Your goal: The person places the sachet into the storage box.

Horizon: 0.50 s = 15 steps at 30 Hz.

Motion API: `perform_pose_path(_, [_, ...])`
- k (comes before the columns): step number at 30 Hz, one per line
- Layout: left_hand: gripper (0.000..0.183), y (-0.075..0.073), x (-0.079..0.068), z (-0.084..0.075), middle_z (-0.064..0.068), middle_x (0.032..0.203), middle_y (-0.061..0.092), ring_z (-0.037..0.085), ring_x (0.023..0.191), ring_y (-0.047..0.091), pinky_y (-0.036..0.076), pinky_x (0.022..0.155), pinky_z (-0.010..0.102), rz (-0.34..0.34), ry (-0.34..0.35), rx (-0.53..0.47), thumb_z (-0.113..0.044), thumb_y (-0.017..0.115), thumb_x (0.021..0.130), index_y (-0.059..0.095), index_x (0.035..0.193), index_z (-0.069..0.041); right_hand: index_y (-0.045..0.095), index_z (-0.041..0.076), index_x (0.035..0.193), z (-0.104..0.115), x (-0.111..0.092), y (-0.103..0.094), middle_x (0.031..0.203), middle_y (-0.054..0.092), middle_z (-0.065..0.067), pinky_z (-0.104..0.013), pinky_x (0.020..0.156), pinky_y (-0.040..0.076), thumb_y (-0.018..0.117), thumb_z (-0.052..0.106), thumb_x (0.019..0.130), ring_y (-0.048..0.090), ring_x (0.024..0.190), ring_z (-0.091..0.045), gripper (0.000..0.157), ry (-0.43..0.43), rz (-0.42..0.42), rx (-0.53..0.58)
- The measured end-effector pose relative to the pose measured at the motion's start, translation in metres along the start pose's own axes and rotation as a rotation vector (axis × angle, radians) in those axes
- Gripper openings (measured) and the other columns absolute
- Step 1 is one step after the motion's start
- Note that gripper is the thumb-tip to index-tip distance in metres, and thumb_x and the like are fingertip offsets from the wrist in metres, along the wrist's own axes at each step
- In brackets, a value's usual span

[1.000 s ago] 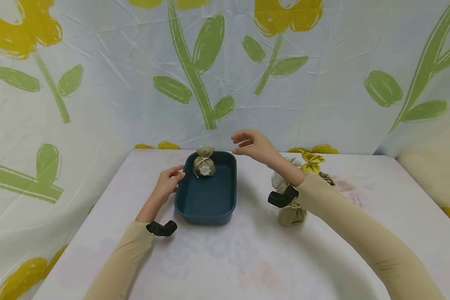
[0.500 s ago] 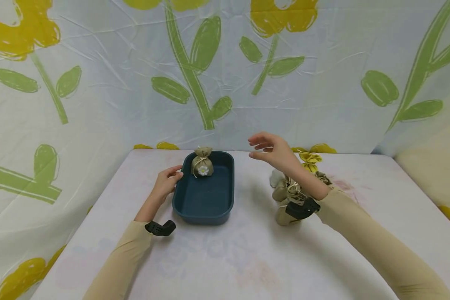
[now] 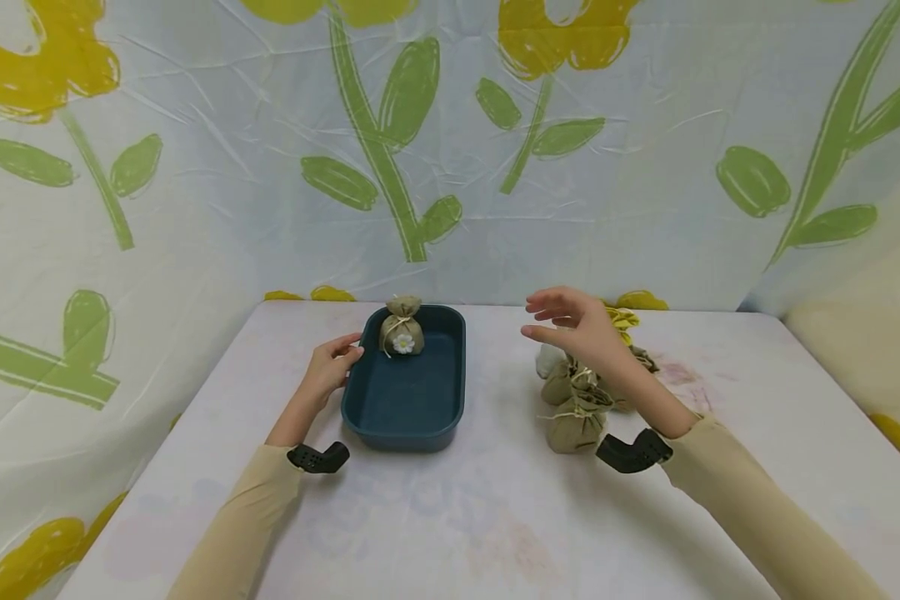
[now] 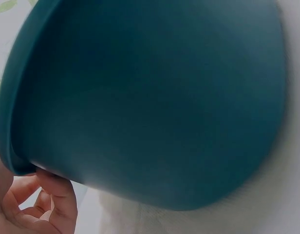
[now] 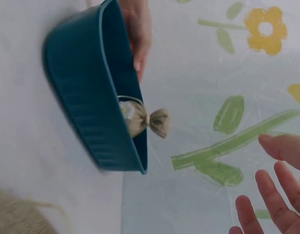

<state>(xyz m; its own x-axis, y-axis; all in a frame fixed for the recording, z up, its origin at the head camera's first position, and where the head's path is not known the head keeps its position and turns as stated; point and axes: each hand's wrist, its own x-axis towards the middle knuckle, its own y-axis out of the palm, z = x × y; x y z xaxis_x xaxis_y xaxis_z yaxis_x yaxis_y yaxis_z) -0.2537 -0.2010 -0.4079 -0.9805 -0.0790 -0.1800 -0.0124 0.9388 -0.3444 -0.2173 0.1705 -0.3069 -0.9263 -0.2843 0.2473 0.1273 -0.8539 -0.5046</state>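
A deep blue rectangular tub (image 3: 405,438) stands on the table, its near wall facing me. My left hand (image 3: 327,367) holds its left rim, with curled fingers (image 4: 62,197) at the rim in the left wrist view. At the tub's far left corner sits a tan drawstring pouch (image 3: 401,335) with a white flower; its tied neck pokes above the rim in the right wrist view. My right hand (image 3: 581,329) hovers over a cluster of pouches, fingers spread and holding nothing. The nearest is a brown pouch (image 3: 576,429); others are partly hidden by the hand and forearm.
Beside the brown pouch are another tan pouch (image 3: 557,385), a whitish pouch (image 3: 547,360), a yellow pouch (image 3: 626,320) and a dark olive pouch (image 3: 645,359). A flower-printed cloth (image 3: 607,208) hangs behind the table (image 3: 420,533).
My right hand has moved right, from beside the tub's far right corner to above the pouch cluster. The left hand stays at the tub's rim. The view has shifted slightly.
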Motion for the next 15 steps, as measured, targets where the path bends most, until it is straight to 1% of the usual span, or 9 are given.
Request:
perform_pose_path(2, [0.044,0.0,0.0,-0.001,0.012,0.117,0.051,0.016,0.092,0.051,0.046,0.062,0.021,0.003,-0.003,-0.003,-0.02,0.051,0.1,0.046,0.143,-0.012,0.059,0.007,0.123,-0.003,-0.006,-0.003,0.121,0.062,-0.013,-0.038,0.099,0.044,0.071,0.019,0.087,0.058,0.105,-0.007,0.039,0.001,-0.006,-0.019])
perform_pose_path(4, [0.044,0.001,0.0,-0.001,0.011,0.117,0.051,0.017,0.092,0.051,0.046,0.063,0.022,0.006,-0.002,-0.004,-0.02,0.05,0.1,0.046,0.143,-0.012,0.059,0.008,0.122,-0.007,-0.012,-0.006,0.121,0.062,-0.011,-0.034,0.097,0.045,0.071,0.021,0.087,0.056,0.104,-0.002,0.039,-0.001,-0.011,-0.032])
perform_pose_path(7, [0.044,0.001,-0.001,-0.001,0.011,0.116,0.051,0.017,0.092,0.05,0.046,0.064,0.022,0.007,0.004,0.004,-0.02,0.05,0.1,0.046,0.143,-0.012,0.06,0.009,0.121,-0.015,-0.02,-0.011,0.12,0.062,-0.009,-0.028,0.095,0.046,0.072,0.022,0.087,0.055,0.103,0.0,0.038,-0.002,-0.016,-0.057])
perform_pose_path(12, [0.043,0.0,-0.004,0.001,0.012,0.114,0.053,0.015,0.088,0.052,0.046,0.063,0.022,0.008,0.018,-0.008,-0.019,0.049,0.101,0.047,0.143,-0.012,0.061,0.006,0.119,-0.028,-0.035,-0.013,0.117,0.064,-0.01,-0.023,0.09,0.049,0.072,0.018,0.087,0.059,0.102,-0.004,0.036,-0.019,-0.027,-0.064])
perform_pose_path(15, [0.043,0.001,-0.003,0.002,0.011,0.113,0.054,0.014,0.087,0.053,0.046,0.062,0.022,0.006,0.033,-0.016,-0.019,0.049,0.101,0.047,0.143,-0.012,0.062,0.004,0.118,-0.035,-0.043,-0.014,0.115,0.065,-0.006,-0.021,0.087,0.05,0.073,0.014,0.086,0.06,0.101,-0.008,0.036,-0.038,-0.047,-0.044])
